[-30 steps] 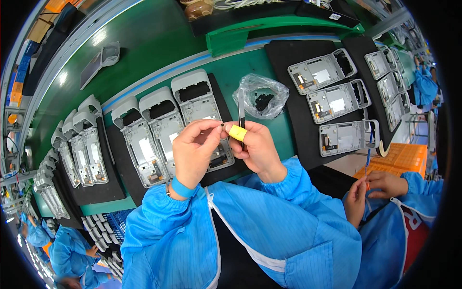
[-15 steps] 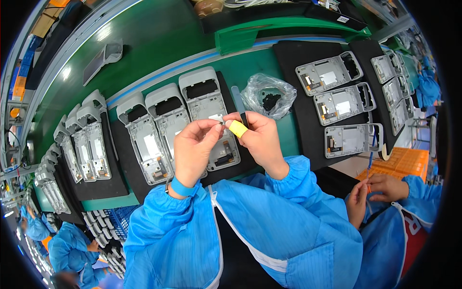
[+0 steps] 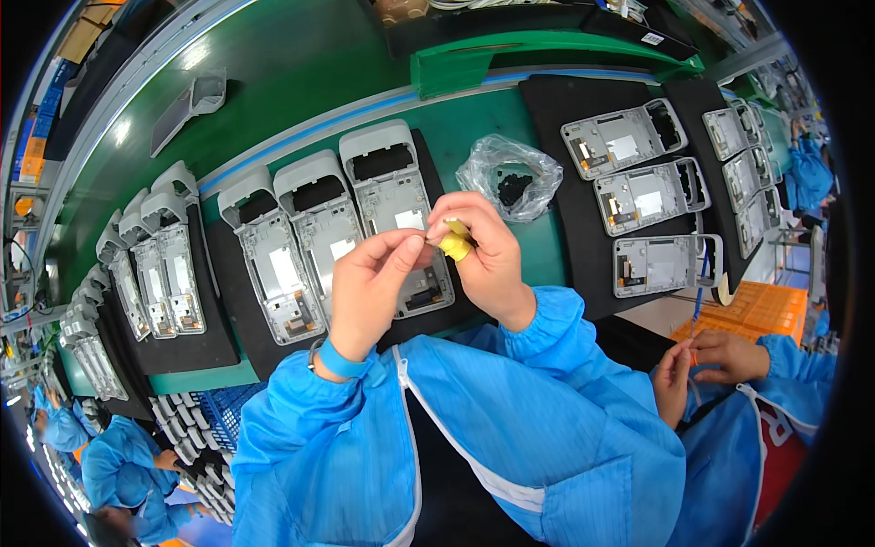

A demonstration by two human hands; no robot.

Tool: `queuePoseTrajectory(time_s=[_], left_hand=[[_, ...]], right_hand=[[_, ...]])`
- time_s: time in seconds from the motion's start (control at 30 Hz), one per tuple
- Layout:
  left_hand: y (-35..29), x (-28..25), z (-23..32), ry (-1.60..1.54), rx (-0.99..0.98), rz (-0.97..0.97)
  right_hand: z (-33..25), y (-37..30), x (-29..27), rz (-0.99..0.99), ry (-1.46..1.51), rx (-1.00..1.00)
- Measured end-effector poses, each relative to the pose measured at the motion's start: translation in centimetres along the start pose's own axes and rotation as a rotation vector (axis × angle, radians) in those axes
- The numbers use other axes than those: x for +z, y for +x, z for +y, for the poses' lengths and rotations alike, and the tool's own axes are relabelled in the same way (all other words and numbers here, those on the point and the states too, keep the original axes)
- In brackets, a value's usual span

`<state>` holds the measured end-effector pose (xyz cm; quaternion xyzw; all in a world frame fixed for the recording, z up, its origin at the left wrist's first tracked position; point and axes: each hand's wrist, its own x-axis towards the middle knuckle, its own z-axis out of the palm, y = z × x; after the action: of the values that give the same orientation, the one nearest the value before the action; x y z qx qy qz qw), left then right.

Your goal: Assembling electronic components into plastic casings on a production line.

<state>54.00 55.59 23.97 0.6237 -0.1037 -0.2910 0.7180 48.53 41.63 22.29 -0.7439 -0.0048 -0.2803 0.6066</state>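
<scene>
My left hand (image 3: 365,287) is closed in a pinch, thumb against forefinger, above the near ends of the grey housings. My right hand (image 3: 492,269) meets it fingertip to fingertip, also pinching. Whatever lies between the fingertips is too small to make out. A yellow wrap (image 3: 456,246) covers the right thumb tip, with more yellow just above it. Under my hands lies a grey plastic housing (image 3: 394,193), partly hidden, beside a second housing (image 3: 314,219) and a third housing (image 3: 272,269). Beyond the right hand sits a clear plastic bag (image 3: 547,169) of small black pieces (image 3: 513,189).
More housings stand in rows on black mats at left (image 3: 164,283) and right (image 3: 643,205). A lone grey housing (image 3: 191,105) lies beyond the rail. A co-worker's hands (image 3: 706,365) are at the lower right, near an orange crate (image 3: 756,310). A blue basket (image 3: 228,415) is lower left.
The grey-and-black slim tool that stuck up from my right hand no longer shows. My right fingers have curled and turned, still touching the left fingertips. The left hand barely moved.
</scene>
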Motion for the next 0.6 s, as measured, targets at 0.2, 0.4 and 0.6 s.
queuePoseTrajectory(time_s=[0.2, 0.4, 0.6], left_hand=[[0.2, -0.6, 0.3, -0.298, -0.178, -0.141], [0.4, -0.3, 0.1, -0.328, -0.171, -0.121], [0.6, -0.4, 0.0, -0.362, -0.202, -0.103]], right_hand=[[0.1, 0.0, -0.6, -0.047, -0.027, -0.088], [-0.6, -1.0, 0.5, 0.082, 0.212, 0.234], [-1.3, -0.9, 0.0, 0.064, 0.263, 0.405]])
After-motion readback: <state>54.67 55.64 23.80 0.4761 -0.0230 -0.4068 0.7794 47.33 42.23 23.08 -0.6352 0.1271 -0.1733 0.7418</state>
